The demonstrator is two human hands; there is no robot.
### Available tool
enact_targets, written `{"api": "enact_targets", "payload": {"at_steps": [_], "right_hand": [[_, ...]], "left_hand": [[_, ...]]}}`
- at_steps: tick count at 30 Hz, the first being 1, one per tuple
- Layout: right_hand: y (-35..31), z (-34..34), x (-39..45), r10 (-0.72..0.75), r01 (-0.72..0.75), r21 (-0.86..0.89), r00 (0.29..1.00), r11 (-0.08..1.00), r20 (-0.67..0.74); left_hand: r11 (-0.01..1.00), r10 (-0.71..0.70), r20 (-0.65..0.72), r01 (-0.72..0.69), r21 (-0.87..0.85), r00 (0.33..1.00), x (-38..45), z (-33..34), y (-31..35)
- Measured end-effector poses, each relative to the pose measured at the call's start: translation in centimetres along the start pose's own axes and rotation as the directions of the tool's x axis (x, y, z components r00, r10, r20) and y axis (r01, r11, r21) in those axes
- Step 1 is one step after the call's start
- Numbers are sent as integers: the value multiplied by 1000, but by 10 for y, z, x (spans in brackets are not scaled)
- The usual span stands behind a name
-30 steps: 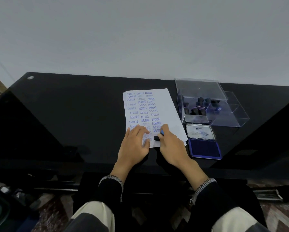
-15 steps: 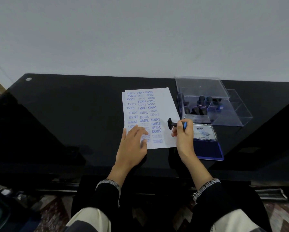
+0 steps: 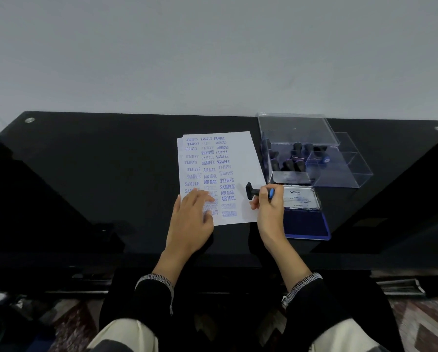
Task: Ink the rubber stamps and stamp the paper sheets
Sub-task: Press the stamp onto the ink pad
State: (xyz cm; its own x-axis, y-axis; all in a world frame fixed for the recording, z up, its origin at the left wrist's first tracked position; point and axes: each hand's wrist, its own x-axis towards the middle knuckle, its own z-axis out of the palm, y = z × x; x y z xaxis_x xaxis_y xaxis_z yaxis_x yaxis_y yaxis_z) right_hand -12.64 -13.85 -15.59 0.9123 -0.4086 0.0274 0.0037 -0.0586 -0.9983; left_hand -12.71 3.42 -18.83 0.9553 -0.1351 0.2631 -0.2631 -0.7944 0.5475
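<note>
While L hand (image 3: 191, 219) pins paper (image 3: 243, 158), R hand (image 3: 270, 208) lifts stamp (image 3: 251, 192).

We take this for a home desk corner: a glossy black glass counter (image 3: 85, 186) stands against a plain pale wall (image 3: 212, 52), patterned floor tiles (image 3: 421, 323) show beneath the counter's near edge, and office stamping supplies sit on the counter's right part.

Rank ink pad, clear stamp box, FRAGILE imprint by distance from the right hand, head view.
From the right hand:
1. Ink pad, just to its right.
2. Clear stamp box, behind it, against the wall.
3. FRAGILE imprint, at the sheet's top, far left.
</note>
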Motion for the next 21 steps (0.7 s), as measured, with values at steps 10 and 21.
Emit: {"api": "enact_targets", "payload": {"at_steps": [10,21], "right_hand": [[-9,-7,0,-83,73,-147,994,986,-67],[-3,-8,0,-77,59,-206,994,977,-82]], "left_hand": [[999,-31,-7,31,-14,999,0,-1,1],[998,-60,-64,60,-6,996,0,-1,2]]}}
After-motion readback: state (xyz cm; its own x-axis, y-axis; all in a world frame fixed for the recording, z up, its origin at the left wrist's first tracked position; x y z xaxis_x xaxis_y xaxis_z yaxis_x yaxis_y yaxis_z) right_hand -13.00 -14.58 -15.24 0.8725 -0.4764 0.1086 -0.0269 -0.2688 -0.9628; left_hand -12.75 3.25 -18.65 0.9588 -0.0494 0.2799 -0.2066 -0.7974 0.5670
